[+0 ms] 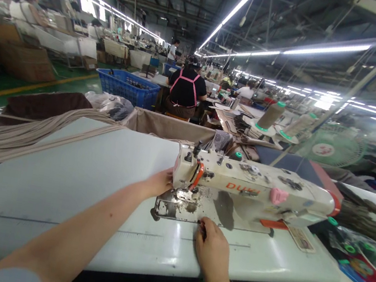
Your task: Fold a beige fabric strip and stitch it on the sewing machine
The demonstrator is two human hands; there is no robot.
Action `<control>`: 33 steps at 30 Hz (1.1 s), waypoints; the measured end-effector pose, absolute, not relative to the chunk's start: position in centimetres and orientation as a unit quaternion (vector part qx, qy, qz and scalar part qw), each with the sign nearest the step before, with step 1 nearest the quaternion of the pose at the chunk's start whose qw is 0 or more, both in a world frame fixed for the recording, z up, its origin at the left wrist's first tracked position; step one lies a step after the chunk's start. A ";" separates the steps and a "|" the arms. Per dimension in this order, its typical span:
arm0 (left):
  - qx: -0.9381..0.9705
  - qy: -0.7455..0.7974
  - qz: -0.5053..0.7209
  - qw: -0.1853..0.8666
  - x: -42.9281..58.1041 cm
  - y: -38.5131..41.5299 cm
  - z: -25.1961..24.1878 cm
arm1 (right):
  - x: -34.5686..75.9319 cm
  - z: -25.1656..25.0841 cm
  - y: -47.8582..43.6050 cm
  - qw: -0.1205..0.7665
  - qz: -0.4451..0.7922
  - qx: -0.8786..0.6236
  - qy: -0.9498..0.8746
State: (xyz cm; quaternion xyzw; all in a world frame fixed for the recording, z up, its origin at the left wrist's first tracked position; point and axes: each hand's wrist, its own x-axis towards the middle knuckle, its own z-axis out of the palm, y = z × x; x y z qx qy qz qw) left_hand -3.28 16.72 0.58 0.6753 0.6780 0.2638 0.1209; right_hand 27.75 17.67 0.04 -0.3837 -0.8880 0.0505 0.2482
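A white sewing machine (253, 183) with orange lettering stands on a pale table (106, 156). My left hand (161, 182) reaches to the left end of its head, beside the needle area; the fingertips are hidden behind the machine. My right hand (212, 246) rests at the front edge of the worn metal bed plate (176, 211), its fingers curled in toward the thumb. Whatever may be between those fingers is too small and dark to make out. A pink clip-like piece (279, 195) is fixed on the machine's arm.
Long beige strips (41, 135) lie over the table's left side. Behind the table are a cloth-lined bin (168, 127), a blue basket (128, 87) and a seated person (185, 87). Thread cones (270, 116) and a green fan (331, 148) stand behind the machine.
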 end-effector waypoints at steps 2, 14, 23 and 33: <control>0.679 0.676 0.260 0.119 -3.3 16.7 0.7 | 27.7 0.1 17.7 0.245 0.054 -0.387 -0.887; 0.687 0.675 0.251 0.099 -3.3 12.6 1.7 | 27.7 0.0 17.4 0.241 0.061 -0.397 -0.884; 0.624 0.713 0.288 0.135 -2.5 11.6 1.7 | 27.8 -0.1 17.5 0.241 0.057 -0.393 -0.886; 0.582 0.743 0.290 0.159 0.6 9.4 2.3 | 27.6 0.2 17.2 0.237 0.062 -0.393 -0.886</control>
